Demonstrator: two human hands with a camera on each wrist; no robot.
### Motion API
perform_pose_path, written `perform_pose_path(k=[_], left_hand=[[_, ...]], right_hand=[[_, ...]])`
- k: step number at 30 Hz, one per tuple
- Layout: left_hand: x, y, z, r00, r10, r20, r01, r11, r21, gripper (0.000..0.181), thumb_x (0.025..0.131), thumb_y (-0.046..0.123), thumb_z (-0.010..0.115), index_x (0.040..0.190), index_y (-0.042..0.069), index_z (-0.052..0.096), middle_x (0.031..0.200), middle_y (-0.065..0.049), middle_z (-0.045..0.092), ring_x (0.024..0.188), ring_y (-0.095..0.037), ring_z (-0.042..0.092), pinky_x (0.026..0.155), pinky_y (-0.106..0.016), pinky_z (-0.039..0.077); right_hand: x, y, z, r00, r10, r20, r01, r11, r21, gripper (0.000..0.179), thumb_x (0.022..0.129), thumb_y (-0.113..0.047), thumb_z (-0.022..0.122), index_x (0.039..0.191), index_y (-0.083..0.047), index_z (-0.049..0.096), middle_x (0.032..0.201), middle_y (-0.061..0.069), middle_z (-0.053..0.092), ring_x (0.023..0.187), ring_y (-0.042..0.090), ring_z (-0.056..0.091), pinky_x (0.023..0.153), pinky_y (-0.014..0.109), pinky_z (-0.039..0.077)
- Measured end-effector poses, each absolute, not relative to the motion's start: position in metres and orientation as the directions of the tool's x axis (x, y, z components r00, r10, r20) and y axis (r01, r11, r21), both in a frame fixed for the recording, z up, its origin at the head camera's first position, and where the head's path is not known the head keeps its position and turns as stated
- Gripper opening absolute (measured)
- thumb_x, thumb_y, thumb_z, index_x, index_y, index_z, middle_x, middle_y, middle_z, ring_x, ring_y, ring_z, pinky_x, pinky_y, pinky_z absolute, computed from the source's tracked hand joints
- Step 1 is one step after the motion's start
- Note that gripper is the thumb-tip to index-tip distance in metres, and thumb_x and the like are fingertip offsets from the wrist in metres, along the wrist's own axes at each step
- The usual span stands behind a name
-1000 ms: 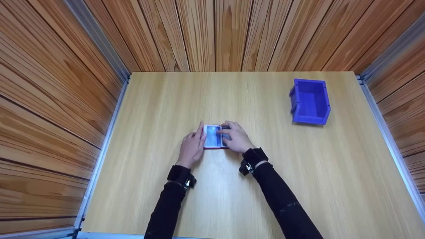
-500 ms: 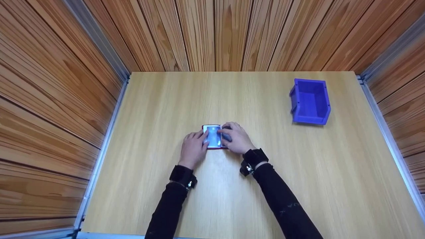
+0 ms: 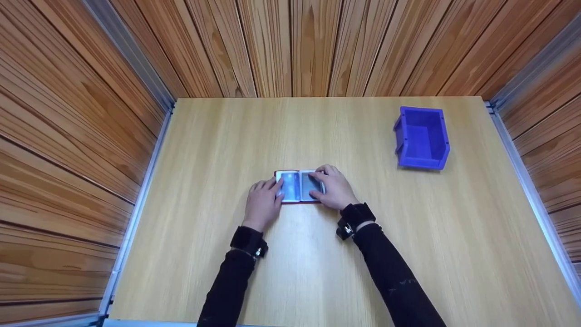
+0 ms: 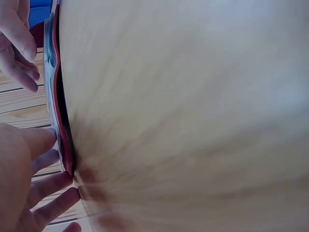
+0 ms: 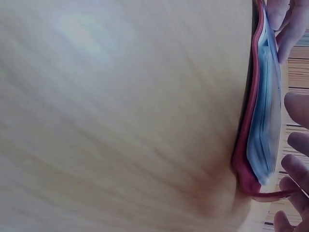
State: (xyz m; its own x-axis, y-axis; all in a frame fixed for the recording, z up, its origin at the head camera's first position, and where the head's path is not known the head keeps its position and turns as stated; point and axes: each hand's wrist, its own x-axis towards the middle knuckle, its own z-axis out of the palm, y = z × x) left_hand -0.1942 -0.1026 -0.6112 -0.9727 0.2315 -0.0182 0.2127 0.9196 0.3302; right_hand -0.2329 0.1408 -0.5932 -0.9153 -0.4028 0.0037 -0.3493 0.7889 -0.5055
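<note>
A small card holder booklet (image 3: 291, 185) with a red cover and clear, bluish plastic pages lies spread on the table in the head view. My left hand (image 3: 263, 204) rests at its left edge, thumb and index finger on the left page. Over the right page is my right hand (image 3: 338, 189), its fingers loosely bent around the outer edge. From the right wrist, the stacked sleeves (image 5: 263, 116) show side-on above the red cover, and a narrow red tab (image 5: 270, 196) sticks out at the end beside the right fingers (image 5: 295, 166).
A blue-purple plastic bin (image 3: 422, 141) stands at the back right of the light wood table (image 3: 290, 272). Wood-plank panels (image 3: 313, 50) and metal rails (image 3: 136, 204) border the table at the back and sides.
The right hand has moved to the right off the middle of the booklet, uncovering the dark right page. The left fingers have shifted slightly onto the left page.
</note>
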Motion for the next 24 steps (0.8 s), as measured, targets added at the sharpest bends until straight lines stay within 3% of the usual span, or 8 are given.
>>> perform_pose_path(k=[13, 20, 24], left_hand=[[-0.193, -0.108, -0.613, -0.972, 0.224, -0.069, 0.191, 0.928, 0.322, 0.054, 0.108, 0.041, 0.051, 0.159, 0.025, 0.043, 0.163, -0.005, 0.044, 0.149, -0.029, 0.041, 0.126, -0.053, 0.025], [-0.192, -0.107, -0.612, -0.972, 0.221, -0.075, 0.184, 0.924, 0.336, 0.054, 0.108, 0.04, 0.052, 0.159, 0.025, 0.044, 0.162, -0.004, 0.045, 0.148, -0.029, 0.041, 0.127, -0.056, 0.023], [-0.192, -0.106, -0.613, -0.973, 0.218, -0.076, 0.18, 0.922, 0.344, 0.053, 0.107, 0.04, 0.052, 0.158, 0.025, 0.044, 0.162, -0.004, 0.045, 0.148, -0.029, 0.041, 0.127, -0.056, 0.023]], right_hand=[[-0.23, 0.144, -0.595, -0.93, -0.368, 0.005, -0.317, 0.796, -0.516, 0.056, 0.09, -0.029, 0.079, 0.141, -0.01, 0.065, 0.134, 0.013, 0.057, 0.128, 0.033, 0.052, 0.113, 0.048, 0.043], [-0.23, 0.136, -0.593, -0.93, -0.341, 0.133, -0.362, 0.797, -0.484, 0.034, 0.092, -0.02, 0.075, 0.122, -0.004, 0.074, 0.113, 0.012, 0.064, 0.11, 0.031, 0.055, 0.099, 0.046, 0.047], [-0.227, 0.124, -0.585, -0.944, -0.278, 0.175, -0.328, 0.775, -0.54, 0.021, 0.093, -0.013, 0.072, 0.111, -0.001, 0.076, 0.098, 0.01, 0.066, 0.097, 0.029, 0.059, 0.086, 0.043, 0.051]])
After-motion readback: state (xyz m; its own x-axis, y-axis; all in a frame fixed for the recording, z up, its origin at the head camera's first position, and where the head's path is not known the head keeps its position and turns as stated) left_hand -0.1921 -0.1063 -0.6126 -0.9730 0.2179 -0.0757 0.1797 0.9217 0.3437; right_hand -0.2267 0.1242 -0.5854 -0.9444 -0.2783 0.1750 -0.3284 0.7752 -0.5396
